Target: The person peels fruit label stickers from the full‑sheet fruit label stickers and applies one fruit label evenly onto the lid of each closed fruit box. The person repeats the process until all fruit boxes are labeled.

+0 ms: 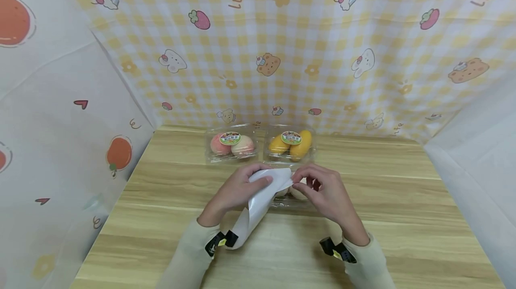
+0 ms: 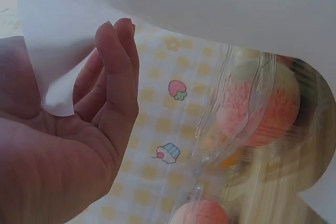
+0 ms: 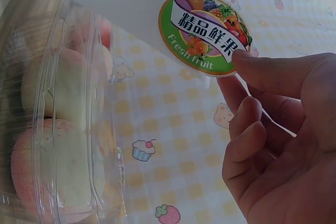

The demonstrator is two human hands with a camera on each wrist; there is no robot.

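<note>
My left hand (image 1: 238, 189) holds a curled white sticker sheet (image 1: 260, 201), thumb on top and fingers beneath. The lower end of the sheet hangs towards my left wrist. My right hand (image 1: 328, 192) pinches the edge of an oval fruit sticker (image 3: 205, 35) between thumb and forefinger. This sticker has a green border, fruit pictures and the words "Fresh Fruit"; it overlaps the white sheet in the right wrist view. Below both hands lies a clear plastic box (image 1: 292, 204) with pale pink peaches (image 3: 50, 166), partly hidden by the sheet and hands.
Behind stand two closed clear boxes with oval stickers on their lids: one of pink peaches (image 1: 243, 146) on the left, one of yellow mangoes (image 1: 300, 145) on the right. A yellow checked cloth (image 1: 314, 47) hangs behind the wooden table (image 1: 387, 199).
</note>
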